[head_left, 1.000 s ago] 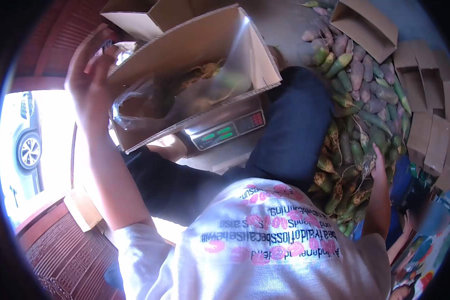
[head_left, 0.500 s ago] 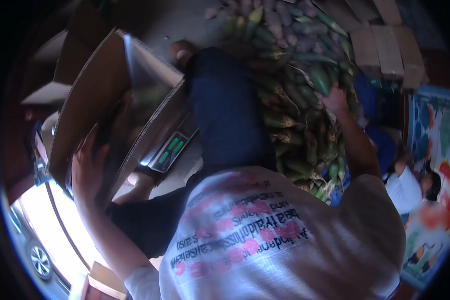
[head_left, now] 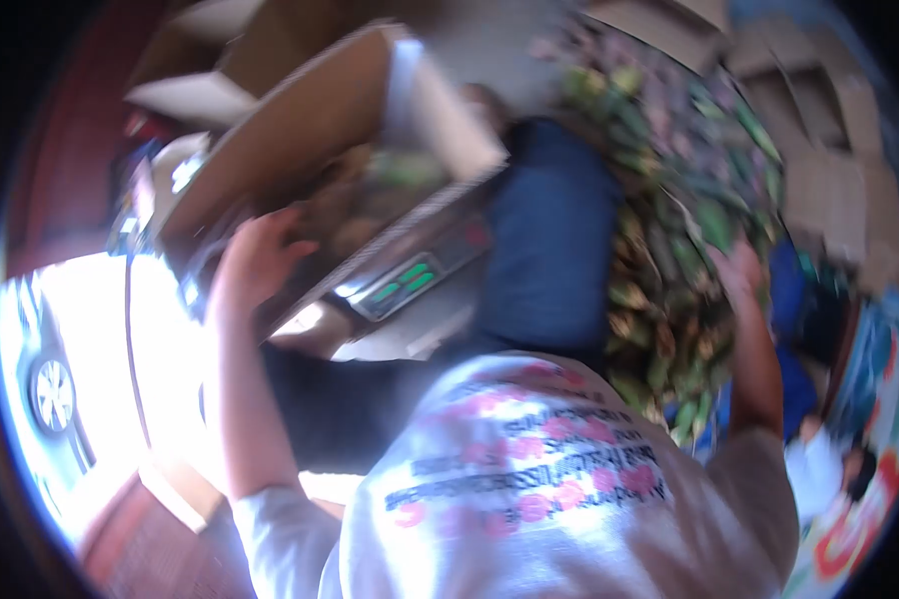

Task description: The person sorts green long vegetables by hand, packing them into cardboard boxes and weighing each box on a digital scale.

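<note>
two hands reach out from a white printed shirt (head_left: 559, 499) at the bottom of the frame, and the whole view is smeared by motion

the left hand (head_left: 258, 252), left of centre, lies against the near rim of a cardboard box (head_left: 300, 130). its fingers are bent over the edge and the thumb stands apart, but the blur hides whether it really grips the rim or only rests there. the box sits tilted in the upper middle of the frame, on top of a scale (head_left: 410, 280) whose green digits glow just right of the hand. something greenish and brown lies inside the box, too blurred to name

the right hand (head_left: 737, 272), at the right of the frame, rests down on a pile of corn (head_left: 669, 329) in green husks. i cannot tell how far it is open or whether it has an ear in it

between scale and pile lies a dark blue trouser leg (head_left: 549, 240). flat cartons (head_left: 829, 130) are stacked at the upper right, beyond the corn, and a pale car (head_left: 50, 389) shows in bright light at the far left
</note>
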The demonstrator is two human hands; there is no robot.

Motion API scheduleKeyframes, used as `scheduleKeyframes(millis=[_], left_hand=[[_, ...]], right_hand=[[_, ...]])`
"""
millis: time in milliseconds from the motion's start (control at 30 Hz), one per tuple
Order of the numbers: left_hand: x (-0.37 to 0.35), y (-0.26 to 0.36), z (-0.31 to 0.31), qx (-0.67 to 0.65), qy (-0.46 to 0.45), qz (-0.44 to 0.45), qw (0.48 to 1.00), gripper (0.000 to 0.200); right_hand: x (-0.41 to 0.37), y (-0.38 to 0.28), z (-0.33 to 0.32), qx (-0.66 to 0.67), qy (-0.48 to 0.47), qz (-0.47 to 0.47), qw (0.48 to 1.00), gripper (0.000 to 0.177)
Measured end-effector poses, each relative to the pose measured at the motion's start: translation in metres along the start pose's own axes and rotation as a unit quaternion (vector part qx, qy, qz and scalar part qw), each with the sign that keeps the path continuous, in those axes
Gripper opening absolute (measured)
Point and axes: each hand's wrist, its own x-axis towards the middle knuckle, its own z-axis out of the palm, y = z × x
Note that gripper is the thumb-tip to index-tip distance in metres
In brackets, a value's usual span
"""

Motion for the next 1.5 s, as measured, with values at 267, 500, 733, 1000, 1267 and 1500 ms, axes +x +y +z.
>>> scheduleKeyframes(millis=[267,500,733,1000,1267,1500], left_hand=[[-0.01,0.009,0.01,0.057,-0.093,0.004,0.994,0.017],[-0.023,0.001,0.013,0.073,-0.087,-0.021,0.993,0.016],[-0.024,-0.002,0.003,0.047,-0.14,-0.026,0.989,0.014],[-0.025,0.0,0.004,0.052,-0.127,-0.042,0.99,0.012],[-0.025,0.003,-0.002,0.064,-0.144,-0.034,0.987,0.012],[-0.024,0.001,0.001,0.087,-0.108,-0.028,0.99,0.011]], right_hand=[[-0.015,-0.165,-0.229,0.191,0.261,-0.302,0.897,0.062],[-0.099,-0.396,-0.321,0.054,0.118,-0.66,0.74,0.057],[-0.142,-0.55,-0.233,-0.205,-0.159,-0.657,0.708,0.053],[-0.151,-0.586,-0.109,0.005,-0.027,-0.72,0.694,0.058],[-0.135,-0.587,-0.081,-0.088,0.178,-0.813,0.548,0.035],[-0.137,-0.599,-0.067,-0.159,0.174,-0.839,0.491,0.022]])
